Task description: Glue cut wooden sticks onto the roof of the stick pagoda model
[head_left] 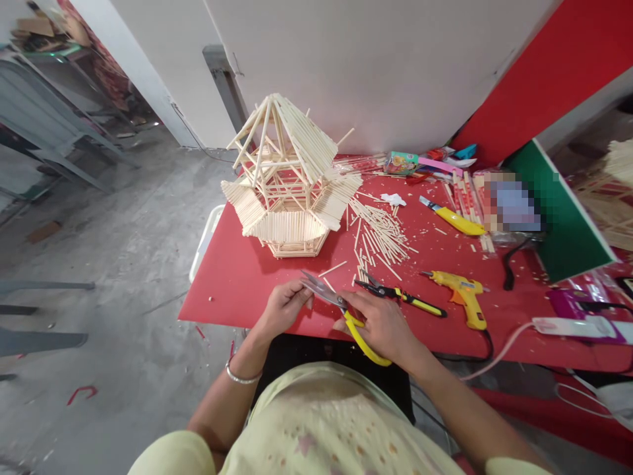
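Note:
Yellow-handled scissors (324, 290) are in my right hand (380, 323), which is closed around the handle near the table's front edge. Their blades point to the left and look slightly apart. My left hand (287, 307) is pinched together at the blade tips; whatever its fingers hold is too small or hidden to make out. Beyond both hands stands a pagoda-like model (287, 227) built of pale wooden sticks, with its pointed roof covered on one side. Cut sticks (380, 234) lie in a loose pile to the right of the model.
On the red table (222, 290) lie black-and-yellow pliers (420, 303), a yellow glue gun (459, 293) and a yellow utility knife (455, 218). A green board (564, 224) stands at the right, near a white power strip (568, 326). Packaged sticks (467, 198) lie at the back.

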`<state>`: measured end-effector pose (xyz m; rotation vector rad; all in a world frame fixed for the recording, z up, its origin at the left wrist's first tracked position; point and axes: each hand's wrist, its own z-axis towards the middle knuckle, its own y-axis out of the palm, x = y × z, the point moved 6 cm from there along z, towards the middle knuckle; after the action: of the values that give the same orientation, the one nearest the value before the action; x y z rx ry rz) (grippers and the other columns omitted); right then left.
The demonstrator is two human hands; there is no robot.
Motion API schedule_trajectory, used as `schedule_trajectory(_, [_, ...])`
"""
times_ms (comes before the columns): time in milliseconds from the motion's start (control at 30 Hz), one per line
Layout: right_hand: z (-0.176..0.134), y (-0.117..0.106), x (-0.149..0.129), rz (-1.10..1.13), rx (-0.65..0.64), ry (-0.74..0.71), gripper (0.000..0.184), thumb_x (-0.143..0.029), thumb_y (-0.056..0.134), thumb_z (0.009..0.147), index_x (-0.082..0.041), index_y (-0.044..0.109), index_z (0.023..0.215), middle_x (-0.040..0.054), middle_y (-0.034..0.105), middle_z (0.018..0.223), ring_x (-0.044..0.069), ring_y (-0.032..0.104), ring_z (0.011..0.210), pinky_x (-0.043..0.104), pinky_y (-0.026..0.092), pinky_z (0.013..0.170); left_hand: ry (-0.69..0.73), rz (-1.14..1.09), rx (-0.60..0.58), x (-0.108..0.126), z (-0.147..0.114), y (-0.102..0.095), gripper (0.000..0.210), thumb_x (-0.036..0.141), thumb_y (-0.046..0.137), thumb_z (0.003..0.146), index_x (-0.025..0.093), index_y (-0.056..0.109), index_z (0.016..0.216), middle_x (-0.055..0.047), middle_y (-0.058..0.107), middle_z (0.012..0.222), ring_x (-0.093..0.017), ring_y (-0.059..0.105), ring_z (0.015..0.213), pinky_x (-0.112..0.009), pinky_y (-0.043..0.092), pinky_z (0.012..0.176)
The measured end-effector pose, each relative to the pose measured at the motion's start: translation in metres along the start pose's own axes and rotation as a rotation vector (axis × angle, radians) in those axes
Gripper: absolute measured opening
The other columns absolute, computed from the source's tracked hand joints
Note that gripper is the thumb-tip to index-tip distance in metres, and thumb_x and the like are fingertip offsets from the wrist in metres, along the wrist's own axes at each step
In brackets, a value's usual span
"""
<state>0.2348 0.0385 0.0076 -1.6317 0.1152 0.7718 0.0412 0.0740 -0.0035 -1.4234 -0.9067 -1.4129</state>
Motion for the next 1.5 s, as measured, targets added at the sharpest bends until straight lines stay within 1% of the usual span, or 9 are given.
schedule_trajectory(300, [0.012,0.016,-0.008,-0.210,0.021,0.125,0.050,-0.053,0.053,0.091,-0.025,0.058,0.131,0.0094,0.074,0.095,0.025,0.070,0.084,0.031,0.048,0.068,0.006,-0.149,0.231,0.006,-0.004,-0.018,0.014,0.031,0.065,0.090,0.017,0.066,0.092,-0.003,0.067,0.075,-0.012,0.059,0.061,-0.025,0.049,0.060])
schedule_trajectory(500, [0.036,0.019,-0.037,-0.178,0.177,0.032,0.043,-0.035,0.054,0.092,-0.018,0.056,0.132,0.0140,0.067,0.114,0.026,0.059,0.107,0.038,0.045,0.093,0.359,0.006,0.364,0.054,-0.017,-0.033,0.004,0.021,0.070,0.085,0.020,0.073,0.087,-0.013,0.066,0.116,-0.026,0.063,0.107,-0.040,0.053,0.088])
schedule_trajectory(600, [0.043,0.007,-0.052,0.206,0.154,-0.004,0.036,-0.044,0.040,0.099,-0.021,0.068,0.104,0.0096,0.069,0.101,0.022,0.060,0.097,0.037,0.046,0.088,0.521,0.122,0.425,0.076,-0.027,-0.038,0.013,0.015,0.073,0.081,0.024,0.077,0.088,-0.010,0.067,0.111,-0.023,0.065,0.095,-0.035,0.055,0.076])
schedule_trajectory(700, [0.048,0.012,-0.067,0.803,-0.096,0.061,0.059,-0.058,0.027,0.099,-0.020,0.062,0.071,-0.0006,0.055,0.061,0.012,0.048,0.056,0.026,0.039,0.058,0.577,0.074,0.293,0.088,-0.028,-0.028,0.025,0.011,0.064,0.086,0.028,0.075,0.100,-0.007,0.072,0.092,-0.021,0.069,0.082,-0.033,0.057,0.066])
schedule_trajectory(900, [0.064,-0.001,-0.078,1.504,-0.083,0.203,0.039,-0.056,0.064,0.083,-0.019,0.059,0.074,-0.0066,0.044,0.055,0.006,0.030,0.046,0.021,0.020,0.044,0.643,0.015,0.039,0.105,-0.028,-0.002,0.038,0.006,0.055,0.089,0.031,0.071,0.113,-0.010,0.072,0.105,-0.022,0.070,0.088,-0.033,0.060,0.069])
schedule_trajectory(1067, [0.056,-0.059,-0.060,1.090,0.349,0.112,0.034,-0.052,0.063,0.086,-0.019,0.064,0.077,-0.0035,0.053,0.062,0.009,0.042,0.054,0.022,0.033,0.051,0.382,-0.171,0.053,0.092,-0.017,-0.001,0.038,0.026,0.063,0.088,0.024,0.066,0.125,-0.018,0.050,0.142,-0.026,0.066,0.098,-0.033,0.060,0.061])
schedule_trajectory(1233, [0.023,-0.082,-0.058,0.476,0.500,-0.032,0.036,-0.045,0.052,0.095,-0.020,0.065,0.073,-0.0005,0.060,0.071,0.012,0.055,0.069,0.025,0.043,0.069,-0.027,-0.185,0.061,0.053,0.011,0.032,0.026,0.036,0.070,0.084,0.015,0.072,0.099,-0.005,0.069,0.072,-0.015,0.063,0.058,-0.023,0.052,0.048])
schedule_trajectory(1400, [-0.033,-0.082,0.014,0.400,0.505,0.171,0.036,-0.044,0.040,0.099,-0.024,0.070,0.101,0.0035,0.072,0.095,0.018,0.066,0.090,0.029,0.049,0.083,-0.110,-0.125,-0.139,0.040,0.021,0.092,0.029,0.043,0.064,0.088,0.015,0.066,0.085,0.001,0.062,0.057,-0.008,0.051,0.042,-0.019,0.041,0.041])
schedule_trajectory(1500, [-0.087,-0.094,0.091,-0.007,0.597,0.553,0.034,-0.039,0.043,0.096,-0.024,0.065,0.117,0.0087,0.069,0.114,0.023,0.063,0.104,0.037,0.046,0.091,-0.144,-0.182,-0.196,0.038,0.022,0.119,0.032,0.047,0.061,0.089,0.016,0.061,0.082,0.001,0.062,0.059,-0.007,0.050,0.039,-0.018,0.037,0.038])
